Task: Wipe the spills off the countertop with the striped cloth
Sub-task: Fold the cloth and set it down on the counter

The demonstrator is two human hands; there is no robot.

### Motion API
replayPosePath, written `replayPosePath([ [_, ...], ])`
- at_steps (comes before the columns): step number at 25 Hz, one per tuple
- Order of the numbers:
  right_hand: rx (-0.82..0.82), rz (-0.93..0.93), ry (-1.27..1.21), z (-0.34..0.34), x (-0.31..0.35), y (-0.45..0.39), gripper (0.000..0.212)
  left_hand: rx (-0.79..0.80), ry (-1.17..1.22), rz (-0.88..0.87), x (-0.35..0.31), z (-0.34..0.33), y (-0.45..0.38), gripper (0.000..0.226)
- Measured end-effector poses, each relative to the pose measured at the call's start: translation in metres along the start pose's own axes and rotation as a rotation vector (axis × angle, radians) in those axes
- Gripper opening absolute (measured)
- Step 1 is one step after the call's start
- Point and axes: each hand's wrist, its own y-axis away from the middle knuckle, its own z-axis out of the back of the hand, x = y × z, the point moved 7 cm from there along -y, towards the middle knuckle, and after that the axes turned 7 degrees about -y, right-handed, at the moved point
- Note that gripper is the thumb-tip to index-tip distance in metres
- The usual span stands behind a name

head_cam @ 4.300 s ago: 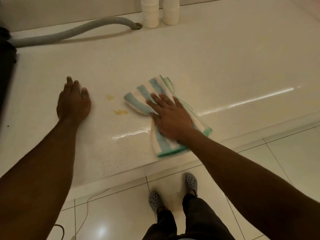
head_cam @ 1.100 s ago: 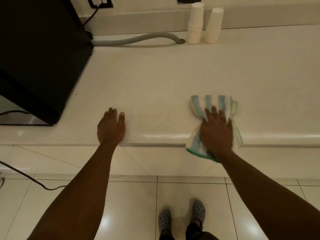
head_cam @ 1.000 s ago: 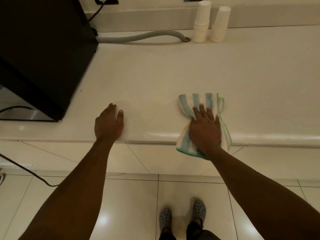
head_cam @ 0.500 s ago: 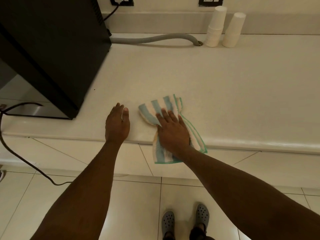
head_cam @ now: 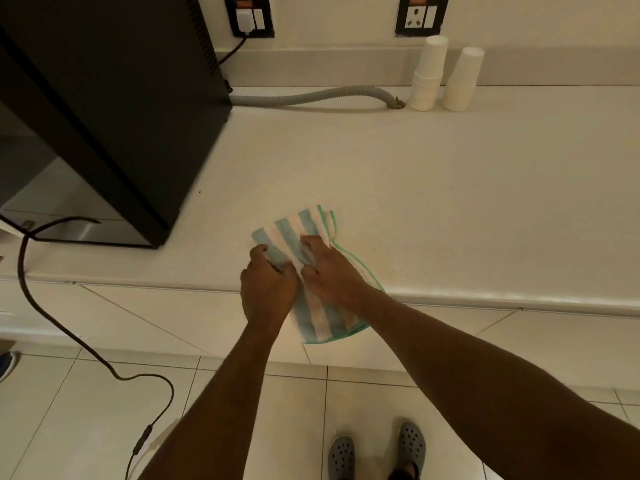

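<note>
Cloth folds are hiding most of both sets of fingertips, so how firmly either hand is gripping is hard to judge. The striped cloth (head_cam: 304, 237) is lying at the near edge of the countertop (head_cam: 450, 202), at about 6 o'clock in the view, with its lower end hanging over the front lip. The left hand (head_cam: 268, 289) is curling its fingers closed onto the cloth's left side, and the right hand (head_cam: 332, 271) is bunching the middle of it with bent fingers clamped on fabric. No spill is showing on the pale surface around them.

Half a second ago the left hand was lying flat on the bare counter beside the cloth and the right hand was pressing it with fingers spread; now both hands are meeting on it.

At 1 o'clock, two stacks of paper cups (head_cam: 427, 74) are standing upside down against the wall, so their insides are hidden. A grey hose (head_cam: 311, 97) is running from them toward the black appliance (head_cam: 114, 98) at 10 o'clock, which is being cut off by the frame edge. A dark cable (head_cam: 69, 337) is trailing at 8 o'clock.
</note>
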Motion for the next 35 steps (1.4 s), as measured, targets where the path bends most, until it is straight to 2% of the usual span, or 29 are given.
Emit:
replayPosePath([
  [6, -0.11, -0.056, 0.378, 0.015, -0.018, 0.012, 0.043, 0.091, -0.012, -0.105, -0.022, -0.004, 0.008, 0.045],
  [12, -0.139, 0.039, 0.184, 0.01, 0.0, 0.018, 0.04, 0.094, 0.027, -0.238, -0.035, -0.007, 0.024, 0.053],
  [16, -0.099, 0.06, 0.194, 0.009, 0.008, 0.022, 0.041, 0.11, 0.016, -0.19, -0.029, 0.003, 0.02, 0.055],
  [19, -0.141, 0.094, 0.175, 0.02, 0.023, 0.02, 0.041, 0.083, 0.042, -0.191, -0.037, 0.019, 0.013, 0.054],
  [22, -0.255, 0.137, 0.201, 0.054, 0.037, 0.013, 0.042, 0.046, 0.066, -0.243, -0.065, 0.029, -0.001, 0.055],
  [27, -0.501, 0.094, 0.193, 0.138, 0.027, 0.018, 0.048, 0.071, 0.112, -0.41, -0.144, 0.017, -0.017, 0.057],
  [35, -0.748, -0.025, 0.208, 0.29, -0.047, 0.04, 0.044, 0.216, 0.191, -0.611, -0.307, -0.065, -0.005, 0.059],
])
